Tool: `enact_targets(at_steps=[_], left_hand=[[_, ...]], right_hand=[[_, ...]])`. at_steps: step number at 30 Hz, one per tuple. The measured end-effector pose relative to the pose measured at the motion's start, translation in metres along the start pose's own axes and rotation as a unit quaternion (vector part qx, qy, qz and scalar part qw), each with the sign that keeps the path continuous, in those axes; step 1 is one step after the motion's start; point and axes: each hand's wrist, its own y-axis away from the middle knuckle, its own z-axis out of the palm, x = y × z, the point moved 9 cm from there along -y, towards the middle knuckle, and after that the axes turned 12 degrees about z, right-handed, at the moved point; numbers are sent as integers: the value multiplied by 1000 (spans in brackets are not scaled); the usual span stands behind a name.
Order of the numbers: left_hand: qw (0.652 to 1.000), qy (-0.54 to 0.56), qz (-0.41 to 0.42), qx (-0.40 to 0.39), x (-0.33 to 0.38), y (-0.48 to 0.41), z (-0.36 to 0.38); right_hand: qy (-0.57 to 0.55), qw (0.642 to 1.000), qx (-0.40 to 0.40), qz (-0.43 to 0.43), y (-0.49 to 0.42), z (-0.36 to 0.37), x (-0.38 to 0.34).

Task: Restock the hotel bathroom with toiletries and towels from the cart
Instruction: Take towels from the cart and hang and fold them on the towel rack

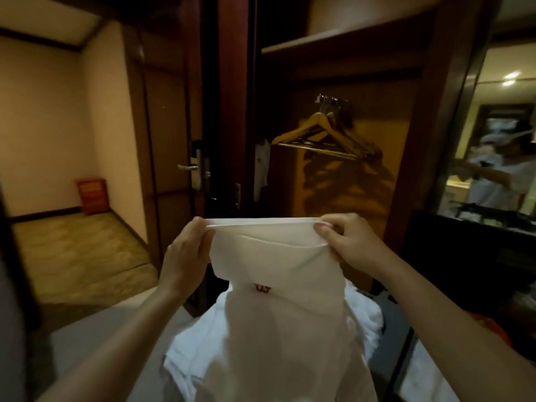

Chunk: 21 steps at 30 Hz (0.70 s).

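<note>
Open wooden wardrobe (342, 192) behind; left hand (185, 252), right hand (349, 242) pinch towel (275, 265).

A dark wooden wardrobe (412, 117) was seen open at the far centre, with wooden hangers (322, 134) hung beneath a shelf (333, 39). To the left, patterned carpet (72, 250) was laid between cream walls (37, 126), and a red box (92, 195) was set there. A mirror (499, 111) was mounted at the right.

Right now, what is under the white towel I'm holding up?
Under the white cloth towel with red marking lies a heap of white folded linens. The hanging towel covers the heap's middle, so what lies there cannot be seen.
</note>
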Motion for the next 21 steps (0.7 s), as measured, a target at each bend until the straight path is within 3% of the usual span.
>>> enact_targets(at_steps=[4,8,14,17,21], left_hand=[[998,-12,16,54,28,-10,-67],[997,-24,32,59,48,-17,-123],[990,-123,55,45,74,-15,-193],[989,-122,67,49,85,-4,-225],[990,-105,58,79,93,16,-270]], right_hand=[[-139,990,0,-3,7,-2,-35],[-228,973,-4,-31,15,-2,-76],[-161,981,-82,-76,34,14,-136],[-165,978,-93,-88,44,28,-163],[-76,978,-144,-134,69,57,-191]])
